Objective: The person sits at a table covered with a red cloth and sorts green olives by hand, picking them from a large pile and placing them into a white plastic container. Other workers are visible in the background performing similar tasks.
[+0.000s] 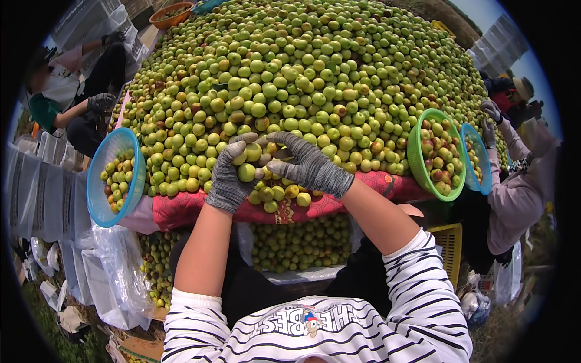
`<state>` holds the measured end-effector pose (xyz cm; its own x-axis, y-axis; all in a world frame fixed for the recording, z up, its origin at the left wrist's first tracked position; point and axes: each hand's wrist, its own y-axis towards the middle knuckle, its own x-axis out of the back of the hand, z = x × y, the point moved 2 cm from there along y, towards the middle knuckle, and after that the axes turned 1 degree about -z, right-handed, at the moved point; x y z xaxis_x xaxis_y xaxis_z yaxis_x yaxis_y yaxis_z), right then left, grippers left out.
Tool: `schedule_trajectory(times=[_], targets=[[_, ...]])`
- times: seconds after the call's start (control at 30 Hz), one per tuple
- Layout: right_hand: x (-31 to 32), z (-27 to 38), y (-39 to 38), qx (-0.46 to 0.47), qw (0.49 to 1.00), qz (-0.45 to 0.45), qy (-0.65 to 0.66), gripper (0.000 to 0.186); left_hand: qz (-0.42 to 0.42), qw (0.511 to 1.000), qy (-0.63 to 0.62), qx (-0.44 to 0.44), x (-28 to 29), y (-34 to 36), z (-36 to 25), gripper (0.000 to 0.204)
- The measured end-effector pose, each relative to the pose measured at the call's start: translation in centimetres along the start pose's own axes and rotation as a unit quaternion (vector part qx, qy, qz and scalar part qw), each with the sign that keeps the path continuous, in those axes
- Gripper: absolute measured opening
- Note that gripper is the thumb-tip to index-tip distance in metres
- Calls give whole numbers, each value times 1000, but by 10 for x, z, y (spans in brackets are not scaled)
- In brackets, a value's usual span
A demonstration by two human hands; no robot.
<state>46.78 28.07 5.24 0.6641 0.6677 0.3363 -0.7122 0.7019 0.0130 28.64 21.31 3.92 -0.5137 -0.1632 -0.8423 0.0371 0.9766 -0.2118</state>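
Both hands, in grey knit gloves, are at the near edge of a large heap of green jujubes point(290, 78), some blushed red-brown. My left hand point(227, 181) curls its fingers and thumb round a few jujubes point(246, 172). My right hand point(315, 166) reaches in from the right, cupped over the fruit with thumb and fingers apart; no fruit is plainly gripped in it. More jujubes point(266, 193) lie just below and between the hands, on a red patterned cloth point(187, 210) along the edge.
A blue basket point(141, 175) with jujubes stands left; a green basket point(414, 151) of redder ones and another blue basket point(486, 181) stand right. Below the edge sits a lined container of jujubes point(302, 245), beside a yellow crate point(446, 248). Co-workers sit at both sides.
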Motion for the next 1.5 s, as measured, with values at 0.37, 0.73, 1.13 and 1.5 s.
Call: schedule_trajectory(times=[0.37, 0.73, 1.13, 1.5], targets=[[86, -39, 11, -50, 860, -199, -467, 29, -268, 776, -197, -537, 116, -82, -189, 51], [91, -19, 44, -89, 775, -80, -621, 44, -209, 929, 19, -305, 84, -55, -143, 44], [2, -71, -95, -219, 953, -135, -161, 49, 7, 513, 857, 39, 11, -37, 45, 103], [-38, -80, -109, -213, 886, -72, 406, 86, 122, 638, 759, -51, 29, -23, 86, 100]])
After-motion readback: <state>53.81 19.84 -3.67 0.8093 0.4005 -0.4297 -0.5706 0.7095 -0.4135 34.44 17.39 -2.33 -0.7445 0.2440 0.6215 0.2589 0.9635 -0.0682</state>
